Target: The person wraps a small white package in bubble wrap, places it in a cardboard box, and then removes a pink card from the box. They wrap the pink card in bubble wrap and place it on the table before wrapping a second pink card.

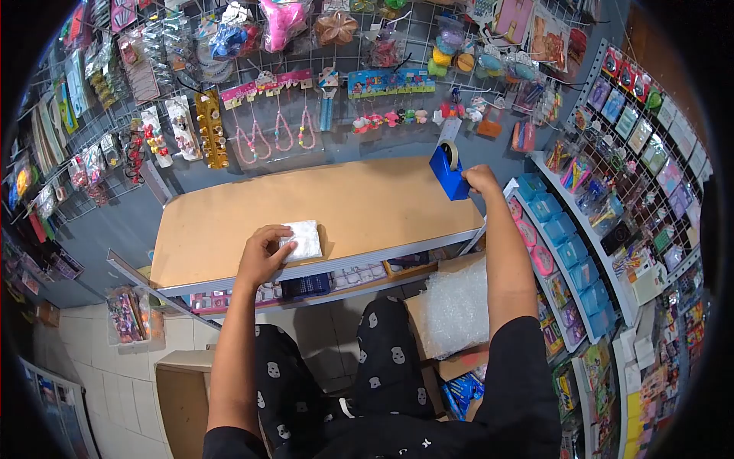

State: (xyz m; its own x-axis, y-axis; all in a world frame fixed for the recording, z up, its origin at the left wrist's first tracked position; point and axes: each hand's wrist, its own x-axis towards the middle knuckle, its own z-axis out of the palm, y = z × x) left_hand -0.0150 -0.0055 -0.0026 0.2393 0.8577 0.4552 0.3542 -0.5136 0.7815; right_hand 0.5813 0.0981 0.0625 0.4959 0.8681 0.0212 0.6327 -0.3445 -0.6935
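A small white wrapped packet [304, 240] lies near the front edge of the wooden tabletop [344, 199]. My left hand [267, 252] is at its left side, fingers curled, with thumb and fingertips holding it. At the table's right end stands a blue tape dispenser [449, 177] with a roll of tape [451, 155] in it. My right hand [480, 180] is at the dispenser's right side, its fingers closed by the front end; whether they pinch tape is too small to tell.
Hanging goods on a wire grid [329, 69] line the wall behind. Shelves with blue boxes [569, 245] rise at the right. Bubble wrap [456, 310] is beside my right knee, and an open cardboard box [182, 405] stands at lower left.
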